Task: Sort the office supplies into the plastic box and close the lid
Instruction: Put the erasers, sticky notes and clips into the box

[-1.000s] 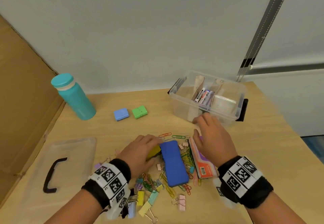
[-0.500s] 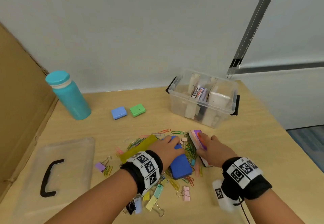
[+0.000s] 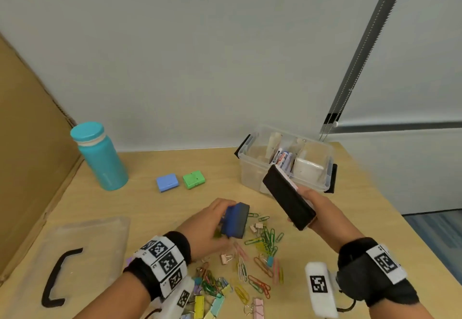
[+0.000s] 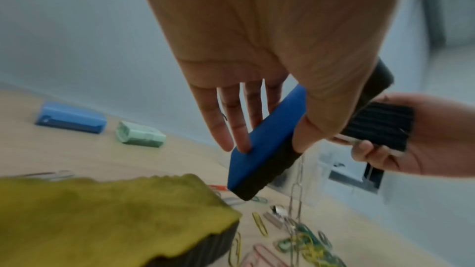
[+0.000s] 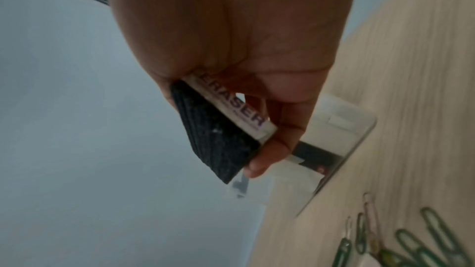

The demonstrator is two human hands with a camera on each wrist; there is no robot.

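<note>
The left hand [image 3: 212, 221] held a blue eraser [image 3: 235, 222] lifted clear of the table [image 3: 350, 218], thumb on one long edge and fingers [image 4: 239, 129] pressed against its blue back (the wrist view showed its dark felt side turned away from the palm); the right hand [image 3: 322, 213] was clamped around a second eraser [image 3: 288, 197], its black felt face turned up toward the head camera and tilted, its far end pointing to about eleven o'clock; in the right wrist view the word "ERASER" ran along that eraser's white side, with the thumb and fingers closed on it. The two erasers were apart, the blue one at about nine o'clock from the black-faced one. The plastic box [image 3: 252, 168] stood open at twelve o'clock from the right hand, near it, already holding markers and white items; its clear lid [image 3: 100, 238] with the black handle lay flat at nine o'clock from the left hand, well apart from the box. A scatter of paper clips [image 3: 265, 241] and binder clips [image 3: 212, 301] lay on the table below and between the hands; a yellow-topped eraser [image 4: 102, 220] lay under the left wrist; a blue case [image 3: 167, 182] and a green case [image 3: 193, 179] sat side by side at eleven o'clock from the left hand, with a teal bottle [image 3: 100, 158] upright further toward ten o'clock.
</note>
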